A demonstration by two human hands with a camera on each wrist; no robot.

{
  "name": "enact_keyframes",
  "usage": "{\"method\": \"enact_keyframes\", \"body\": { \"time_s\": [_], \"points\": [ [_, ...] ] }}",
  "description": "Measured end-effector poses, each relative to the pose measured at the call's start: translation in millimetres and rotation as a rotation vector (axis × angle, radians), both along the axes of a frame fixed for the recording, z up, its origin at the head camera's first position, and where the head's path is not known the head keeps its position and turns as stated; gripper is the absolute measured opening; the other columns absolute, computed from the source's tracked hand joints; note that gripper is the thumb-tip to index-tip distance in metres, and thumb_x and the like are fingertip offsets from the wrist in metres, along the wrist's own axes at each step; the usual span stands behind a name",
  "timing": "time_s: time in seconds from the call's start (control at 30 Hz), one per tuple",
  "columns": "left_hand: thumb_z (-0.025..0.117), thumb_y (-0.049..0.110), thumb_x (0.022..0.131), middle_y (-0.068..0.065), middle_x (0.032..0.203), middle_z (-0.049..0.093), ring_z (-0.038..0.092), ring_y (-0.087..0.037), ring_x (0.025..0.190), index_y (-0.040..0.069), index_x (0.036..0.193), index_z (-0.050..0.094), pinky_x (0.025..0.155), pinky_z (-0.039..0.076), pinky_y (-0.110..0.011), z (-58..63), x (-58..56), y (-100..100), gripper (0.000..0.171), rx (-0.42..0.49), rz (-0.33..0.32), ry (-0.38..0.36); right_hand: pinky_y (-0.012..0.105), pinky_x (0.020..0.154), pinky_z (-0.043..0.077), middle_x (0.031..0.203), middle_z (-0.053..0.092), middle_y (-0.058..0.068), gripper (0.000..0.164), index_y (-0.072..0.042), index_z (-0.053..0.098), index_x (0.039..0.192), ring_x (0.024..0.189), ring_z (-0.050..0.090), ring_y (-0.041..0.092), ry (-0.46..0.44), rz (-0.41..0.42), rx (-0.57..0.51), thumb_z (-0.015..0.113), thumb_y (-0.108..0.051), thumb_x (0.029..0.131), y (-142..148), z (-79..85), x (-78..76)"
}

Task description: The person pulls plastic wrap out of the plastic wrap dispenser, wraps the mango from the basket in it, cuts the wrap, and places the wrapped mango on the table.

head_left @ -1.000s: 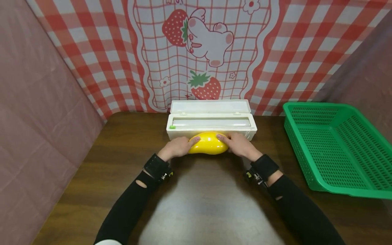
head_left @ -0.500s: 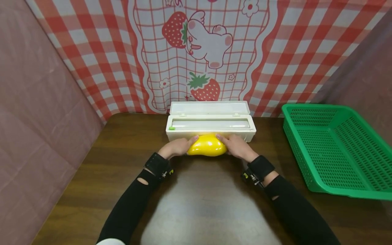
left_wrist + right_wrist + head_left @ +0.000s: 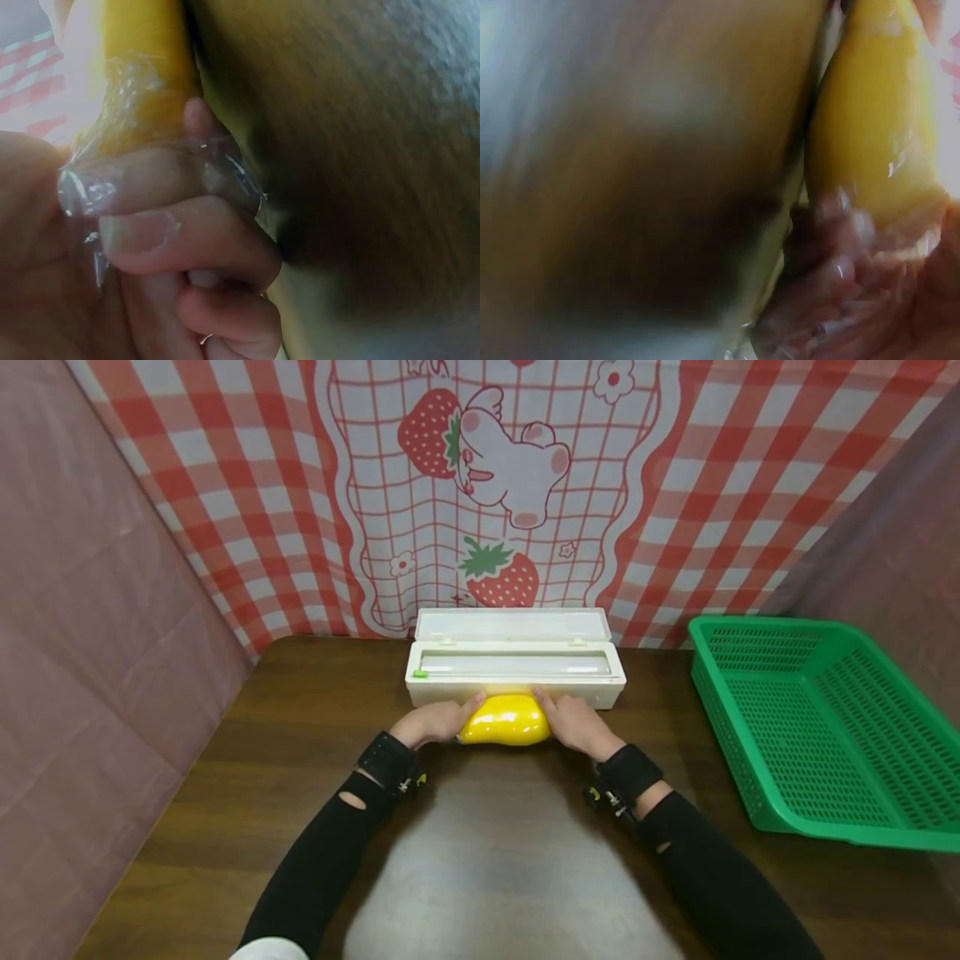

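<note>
A glossy yellow gourd-shaped fruit (image 3: pixel 506 721), wrapped in clear cling film (image 3: pixel 135 97), lies crosswise between both hands. My left hand (image 3: pixel 438 721) grips its narrower left end, the thumb at its upper edge. In the left wrist view, loose film runs over the curled fingers (image 3: pixel 187 240). My right hand (image 3: pixel 573 720) holds the fatter right end. Crinkled film overlaps those fingers (image 3: pixel 832 292) in the right wrist view. Directly behind the fruit stands a white cling film dispenser (image 3: pixel 438 693), its lid (image 3: pixel 513 624) raised and a green slide cutter (image 3: pixel 421 674) at the left.
A green plastic basket (image 3: pixel 731 752) stands at the right of the brown wooden table (image 3: pixel 247 760). A red-and-white checked cloth (image 3: pixel 262 502) hangs behind the dispenser. Pink cloth (image 3: pixel 97 652) covers the left side.
The right hand has shifted left, closer to the left hand. The fruit has come slightly toward me, away from the dispenser. Both hands have kept hold of it.
</note>
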State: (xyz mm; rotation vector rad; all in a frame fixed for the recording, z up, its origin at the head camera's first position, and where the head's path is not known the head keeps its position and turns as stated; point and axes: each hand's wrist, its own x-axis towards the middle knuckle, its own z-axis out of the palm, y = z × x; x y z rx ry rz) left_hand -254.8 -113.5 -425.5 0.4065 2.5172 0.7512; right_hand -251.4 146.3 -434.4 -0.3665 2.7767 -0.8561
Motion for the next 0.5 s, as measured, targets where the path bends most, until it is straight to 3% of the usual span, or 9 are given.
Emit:
{"method": "enact_keyframes", "body": {
  "time_s": [0.17,0.23,0.37,0.43,0.5],
  "points": [
    [0.012,0.062,0.103,-0.008,0.076,0.052,0.055,-0.025,0.075,0.002,0.095,0.065,0.079,0.04,-0.035,3.3,-2.3,0,0.08,0.008,-0.018,-0.02,0.031,0.056,0.042,0.065,0.058,0.007,0.066,-0.005,0.065,0.079,0.056,0.055,0.022,-0.035,0.0,-0.081,0.033,-0.057,0.104,16,11.1,1.0],
    [0.011,0.062,0.103,-0.009,0.077,0.053,0.055,-0.025,0.077,0.002,0.094,0.066,0.08,0.041,-0.036,5.1,-1.6,0,0.081,-0.014,-0.005,0.0,0.031,0.055,0.043,0.065,0.057,0.007,0.052,-0.006,0.065,0.082,0.056,0.054,0.022,0.043,-0.014,-0.091,0.043,-0.047,0.105,25,13.9,3.3],
    [0.012,0.062,0.104,-0.011,0.08,0.058,0.058,-0.026,0.082,0.003,0.094,0.067,0.082,0.043,-0.038,7.5,2.4,0,0.081,-0.067,0.026,0.047,0.035,0.058,0.045,0.072,0.058,0.006,0.026,-0.006,0.067,0.09,0.062,0.054,0.022,0.298,-0.027,-0.033,0.06,-0.03,0.1,35,17.2,13.1],
    [0.013,0.063,0.103,-0.01,0.079,0.058,0.059,-0.027,0.08,0.004,0.091,0.067,0.08,0.043,-0.038,7.9,3.6,1,0.081,-0.073,0.037,0.051,0.038,0.065,0.048,0.084,0.061,0.008,0.023,-0.004,0.067,0.099,0.073,0.057,0.024,0.405,0.03,-0.035,0.067,-0.027,0.097,34,18.5,18.1],
    [0.013,0.064,0.103,-0.01,0.077,0.056,0.058,-0.026,0.076,0.005,0.088,0.066,0.077,0.043,-0.037,8.0,3.8,1,0.081,-0.065,0.042,0.046,0.042,0.078,0.05,0.099,0.062,0.01,0.032,-0.003,0.066,0.11,0.088,0.057,0.026,0.484,0.131,-0.029,0.074,-0.028,0.092,30,19.7,21.7]
  ]
}}
